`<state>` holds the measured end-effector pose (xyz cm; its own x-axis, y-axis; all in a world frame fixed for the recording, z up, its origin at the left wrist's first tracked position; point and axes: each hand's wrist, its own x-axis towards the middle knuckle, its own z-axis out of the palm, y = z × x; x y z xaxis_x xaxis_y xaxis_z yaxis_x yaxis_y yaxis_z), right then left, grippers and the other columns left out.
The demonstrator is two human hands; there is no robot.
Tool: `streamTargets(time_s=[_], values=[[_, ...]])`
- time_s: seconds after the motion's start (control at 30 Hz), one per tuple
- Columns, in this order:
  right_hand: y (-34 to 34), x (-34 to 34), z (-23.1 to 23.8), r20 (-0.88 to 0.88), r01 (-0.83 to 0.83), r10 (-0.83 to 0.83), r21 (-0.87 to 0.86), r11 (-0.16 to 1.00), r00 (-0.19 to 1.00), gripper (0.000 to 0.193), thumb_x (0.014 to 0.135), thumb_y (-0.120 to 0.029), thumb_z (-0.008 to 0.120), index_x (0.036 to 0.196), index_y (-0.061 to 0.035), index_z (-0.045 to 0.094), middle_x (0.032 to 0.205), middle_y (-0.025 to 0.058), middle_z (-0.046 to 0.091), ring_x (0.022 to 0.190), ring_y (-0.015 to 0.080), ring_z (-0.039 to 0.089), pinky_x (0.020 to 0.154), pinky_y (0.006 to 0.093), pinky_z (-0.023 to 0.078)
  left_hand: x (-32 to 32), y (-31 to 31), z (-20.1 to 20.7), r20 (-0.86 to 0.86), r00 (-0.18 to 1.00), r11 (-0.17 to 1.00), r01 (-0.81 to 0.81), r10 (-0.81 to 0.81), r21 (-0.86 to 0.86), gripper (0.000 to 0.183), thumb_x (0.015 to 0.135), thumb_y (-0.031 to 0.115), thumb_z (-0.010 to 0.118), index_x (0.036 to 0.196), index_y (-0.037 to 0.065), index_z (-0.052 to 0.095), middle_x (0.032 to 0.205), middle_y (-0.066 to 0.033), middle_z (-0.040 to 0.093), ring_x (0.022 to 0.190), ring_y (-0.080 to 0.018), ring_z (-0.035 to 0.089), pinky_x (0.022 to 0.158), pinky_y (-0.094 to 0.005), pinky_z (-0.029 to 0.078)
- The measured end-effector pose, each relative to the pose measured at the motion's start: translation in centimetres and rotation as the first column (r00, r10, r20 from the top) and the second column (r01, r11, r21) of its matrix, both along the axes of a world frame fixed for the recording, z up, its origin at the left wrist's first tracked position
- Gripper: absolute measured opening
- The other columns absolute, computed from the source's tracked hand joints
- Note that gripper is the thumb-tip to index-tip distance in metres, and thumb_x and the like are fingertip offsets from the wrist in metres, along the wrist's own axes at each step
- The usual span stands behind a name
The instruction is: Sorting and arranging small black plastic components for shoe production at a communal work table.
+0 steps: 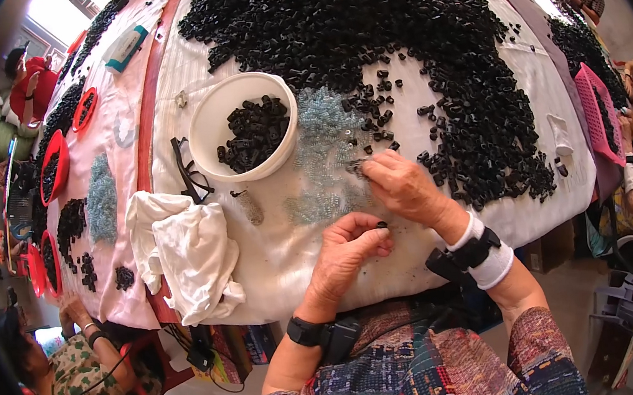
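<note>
My left hand [347, 254] is closed near the table's front edge, its thumb and fingers pinching a small black plastic piece [382, 225]. Just up and to the right, my right hand [406, 188] has its fingertips pressed together over the see-through parts; a greyish bit shows at the tips, too small to name. Beneath and beyond those fingers spread many tiny see-through bluish parts [327, 111]. A few loose black pieces [379, 118] lie among them. Left of these, a white tub [203, 144] holds black plastic pieces [256, 133].
A huge heap of black pieces [328, 19] covers the table's far side and right. Left lie black eyeglasses [189, 172] and a crumpled white cloth [195, 249]. A small white bottle [559, 133] and pink basket [599, 114] are at right. Other people work around neighbouring tables.
</note>
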<state>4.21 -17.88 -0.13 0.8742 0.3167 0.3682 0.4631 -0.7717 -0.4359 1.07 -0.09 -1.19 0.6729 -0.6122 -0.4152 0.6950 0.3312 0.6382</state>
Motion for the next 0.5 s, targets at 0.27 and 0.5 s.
streamTargets(time_s=[0.27,0.5], values=[[-1.5,-3.2,1.2,-0.012,0.154,-0.154,0.046,0.987,0.988,0.022,0.070,0.002,0.061,0.091,0.0002,0.056,0.086,0.0130,0.059,0.084,0.0312,0.055,0.073,0.0375,0.047,-0.1,0.2,0.5,0.016,1.000,1.000,-0.010,0.010,0.001,0.014,0.083,0.001,0.062,0.097,0.001,0.058,0.085,-0.0093,0.065,0.075,-0.0159,0.064,0.067,-0.0270,0.052],[0.5,-2.3,-0.5,0.099,0.154,-0.153,-0.002,0.988,0.983,0.023,0.073,-0.008,0.054,0.095,-0.0027,0.059,0.089,0.0102,0.060,0.088,0.0274,0.055,0.078,0.0358,0.047,-0.1,0.0,0.1,0.035,0.999,1.000,-0.019,0.020,-0.021,0.012,0.084,-0.001,0.060,0.095,0.002,0.059,0.087,-0.0116,0.066,0.075,-0.0182,0.063,0.068,-0.0297,0.052]])
